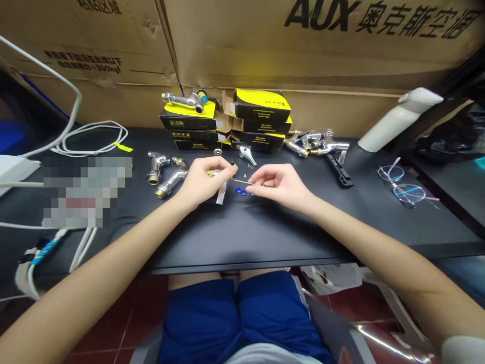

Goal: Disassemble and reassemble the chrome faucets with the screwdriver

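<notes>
My left hand (202,181) is closed around a small chrome fitting (216,174) as my right hand (279,186) pinches a thin steel pin (242,181), its tip just beside the fitting, both above a black workbench (242,237). Small blue caps (241,191) lie just below the pin. Beyond, a chrome faucet lever (247,154) rests before stacked black-and-yellow boxes (227,132) against cardboard cartons (303,45). Chrome faucet bodies (159,168) lie to the left; a heap of chrome fittings (318,144) lies right, near a pair of glasses (401,184).
</notes>
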The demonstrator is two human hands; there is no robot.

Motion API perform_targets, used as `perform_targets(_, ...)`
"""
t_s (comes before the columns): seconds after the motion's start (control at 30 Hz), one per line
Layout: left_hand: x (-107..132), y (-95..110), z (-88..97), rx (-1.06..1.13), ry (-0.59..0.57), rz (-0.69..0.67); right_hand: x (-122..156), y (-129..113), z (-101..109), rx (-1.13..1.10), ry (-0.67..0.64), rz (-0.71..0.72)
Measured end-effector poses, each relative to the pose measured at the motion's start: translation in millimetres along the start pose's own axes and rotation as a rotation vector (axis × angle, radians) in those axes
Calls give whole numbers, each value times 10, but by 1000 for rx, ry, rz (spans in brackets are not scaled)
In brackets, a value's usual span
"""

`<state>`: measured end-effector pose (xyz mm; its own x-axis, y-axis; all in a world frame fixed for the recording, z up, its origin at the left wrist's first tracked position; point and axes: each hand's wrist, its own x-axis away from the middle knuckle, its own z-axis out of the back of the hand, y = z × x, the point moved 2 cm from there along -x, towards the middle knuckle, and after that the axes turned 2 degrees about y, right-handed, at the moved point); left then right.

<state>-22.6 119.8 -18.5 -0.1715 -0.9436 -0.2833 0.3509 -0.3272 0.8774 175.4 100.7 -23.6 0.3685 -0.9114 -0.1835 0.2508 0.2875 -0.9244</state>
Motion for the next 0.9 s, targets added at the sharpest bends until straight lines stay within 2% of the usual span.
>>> perform_targets(0.1, -2, -1, -23, 87, -54, 113, 56, -18, 18, 378, 52, 355)
perform_targets(0.13, 2, 4, -28, 106, -66, 129, 73, -18, 20, 480, 41, 435)
perform_targets(0.2, 11, 14, -33, 144, -73, 150, 95, -21, 26, 584, 22, 506)
perform_targets(0.3, 24, 21, -34, 226, -71, 179, 96, -56, 34, 498, 39, 425)
perform_targets(0.37, 29, 26, -33, 265, -75, 169, 73, -72, 30, 305, 1, 236)
perform_targets(0.5, 41, 45, -25, 257, -86, 87, 19, -54, 14, -138, -173, -229)
perform_targets(0.6, 49, 51, -21, 215, -88, 41, -6, -37, 11, -280, -245, -380)
perform_targets(0.67, 46, 42, -23, 204, -81, 39, -11, -40, 5, -269, -238, -371)
perform_targets(0.73, 36, 24, -29, 212, -74, 67, -5, -58, -6, -196, -178, -295)
perform_targets(0.9, 5, -18, -40, 283, -82, 154, 48, -115, -6, 82, 25, 23)
